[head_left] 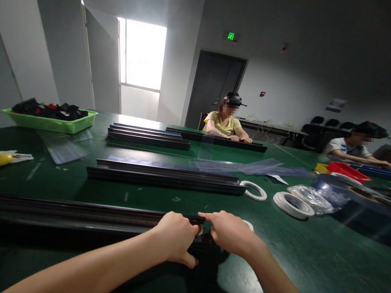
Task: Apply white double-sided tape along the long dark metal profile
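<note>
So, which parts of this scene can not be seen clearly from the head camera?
- Right end of the near black rail: covered by the left hand and right hand.
- Its left end: lost in a blurred patch at the picture edge.
- Contents of the green tray: dark, too small to name.
- White roll behind the right hand: mostly hidden.

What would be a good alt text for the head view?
Both hands, the left hand and the right hand, grip the right end of a long black rail on a green table. Behind lie more rails, tape rolls and a green basket.
</note>
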`<state>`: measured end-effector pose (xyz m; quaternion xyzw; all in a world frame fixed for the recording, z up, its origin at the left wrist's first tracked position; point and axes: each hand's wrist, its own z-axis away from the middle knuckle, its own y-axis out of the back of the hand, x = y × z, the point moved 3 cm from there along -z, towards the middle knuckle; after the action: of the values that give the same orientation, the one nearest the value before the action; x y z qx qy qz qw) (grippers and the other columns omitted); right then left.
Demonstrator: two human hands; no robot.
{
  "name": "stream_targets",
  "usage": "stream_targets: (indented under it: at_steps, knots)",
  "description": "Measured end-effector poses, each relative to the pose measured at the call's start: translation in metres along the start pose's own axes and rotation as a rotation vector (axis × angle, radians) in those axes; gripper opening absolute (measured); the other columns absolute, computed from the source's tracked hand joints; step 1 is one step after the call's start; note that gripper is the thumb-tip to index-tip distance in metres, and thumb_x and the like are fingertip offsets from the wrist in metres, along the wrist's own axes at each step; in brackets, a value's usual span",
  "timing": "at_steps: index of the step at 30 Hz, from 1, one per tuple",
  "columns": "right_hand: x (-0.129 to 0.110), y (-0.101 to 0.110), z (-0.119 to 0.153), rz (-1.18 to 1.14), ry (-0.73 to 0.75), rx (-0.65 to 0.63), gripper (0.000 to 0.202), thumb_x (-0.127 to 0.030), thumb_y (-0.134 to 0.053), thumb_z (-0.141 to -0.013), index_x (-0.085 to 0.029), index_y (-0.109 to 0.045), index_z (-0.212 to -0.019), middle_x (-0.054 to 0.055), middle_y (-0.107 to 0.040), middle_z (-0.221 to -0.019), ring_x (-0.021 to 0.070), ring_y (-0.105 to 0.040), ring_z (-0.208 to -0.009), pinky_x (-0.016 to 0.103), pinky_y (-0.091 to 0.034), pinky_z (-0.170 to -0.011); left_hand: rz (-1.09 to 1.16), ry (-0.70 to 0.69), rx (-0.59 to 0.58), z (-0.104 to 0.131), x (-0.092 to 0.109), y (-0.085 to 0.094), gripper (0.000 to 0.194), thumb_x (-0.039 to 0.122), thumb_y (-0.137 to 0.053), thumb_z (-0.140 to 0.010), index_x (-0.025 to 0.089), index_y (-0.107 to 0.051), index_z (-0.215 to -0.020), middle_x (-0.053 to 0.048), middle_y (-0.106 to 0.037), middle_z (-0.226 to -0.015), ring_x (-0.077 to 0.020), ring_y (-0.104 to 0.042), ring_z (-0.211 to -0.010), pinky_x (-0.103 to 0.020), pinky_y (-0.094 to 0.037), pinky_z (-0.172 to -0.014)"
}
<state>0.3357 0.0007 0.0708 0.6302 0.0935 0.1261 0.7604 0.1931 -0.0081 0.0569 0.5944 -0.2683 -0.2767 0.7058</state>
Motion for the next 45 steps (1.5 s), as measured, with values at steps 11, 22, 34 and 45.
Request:
stream_targets:
  at_steps: [11,22,34,45]
  knots:
    - [0.021,-0.003,-0.022,-0.128,-0.104,0.23,0.049,-0.033,-0.032,-0.095,-0.023,-0.042,-0.142,0.014,-0.068,-0.114,0.0264,-0.064,-0.104,0.036,-0.046,-0.084,0.021,-0.031,0.14,0.002,-0.002,-0.009,0.043,0.055,-0.055,-0.079,0.017,-0.068,-0.094,-0.012,-0.073,-0.087,-0.0293,-0.069,-0.077,-0.037,-0.055,-0.066]
    - [0.026,-0.027,-0.044,-0.263,0.196,0.368,0.047,-0.018,-0.05,-0.084,-0.018,-0.05,-0.131,0.011,-0.055,-0.135,0.022,-0.045,-0.127,0.039,-0.032,-0.107,0.064,-0.017,0.23,0.034,-0.017,-0.013,0.033,0.049,-0.056,-0.086,0.017,-0.065,-0.088,-0.009,-0.072,-0.09,-0.0273,-0.069,-0.085,-0.035,-0.054,-0.073]
    - [-0.013,0.023,-0.004,-0.332,0.328,0.441,0.04,-0.046,-0.038,-0.095,-0.018,-0.057,-0.075,0.001,-0.061,-0.069,0.0117,-0.052,-0.061,0.024,-0.036,-0.059,-0.114,0.13,0.298,0.082,-0.055,-0.033,0.031,0.045,-0.051,-0.09,0.017,-0.062,-0.082,-0.006,-0.07,-0.079,-0.0234,-0.068,-0.074,-0.033,-0.053,-0.065]
    - [-0.064,-0.004,0.002,0.08,0.463,0.108,0.038,-0.048,-0.053,-0.087,-0.017,-0.07,-0.076,0.007,-0.073,-0.077,0.0216,-0.068,-0.073,0.026,-0.037,-0.058,-0.169,0.127,0.39,0.086,-0.057,-0.039,0.034,0.047,-0.05,-0.089,0.017,-0.062,-0.078,-0.005,-0.07,-0.073,-0.0227,-0.068,-0.069,-0.03,-0.051,-0.06]
